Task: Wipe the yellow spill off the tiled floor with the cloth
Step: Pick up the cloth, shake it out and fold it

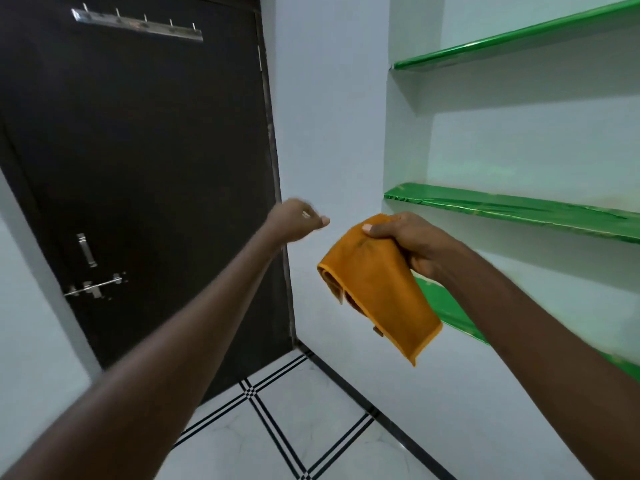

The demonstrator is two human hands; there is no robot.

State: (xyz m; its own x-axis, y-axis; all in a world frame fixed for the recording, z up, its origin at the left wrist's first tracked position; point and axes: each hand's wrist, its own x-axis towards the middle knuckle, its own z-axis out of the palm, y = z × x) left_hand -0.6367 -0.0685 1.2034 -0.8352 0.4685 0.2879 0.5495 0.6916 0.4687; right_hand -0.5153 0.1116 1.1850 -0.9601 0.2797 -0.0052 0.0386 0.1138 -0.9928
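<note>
An orange-yellow cloth [379, 289], folded over, hangs in mid-air from my right hand [412, 242], which pinches its top edge between thumb and fingers. My left hand [296, 220] is stretched out to the left of the cloth, apart from it, with the fingers curled in and nothing in them. Below both hands lies the white tiled floor [311, 393] with black line patterns. No yellow spill shows on the stretch of floor in view.
A dark brown door [138, 168] with a handle, a bolt and a metal hook rail stands ahead on the left. Green shelves [519, 211] are set into the white wall on the right. A black skirting line runs along the floor edge.
</note>
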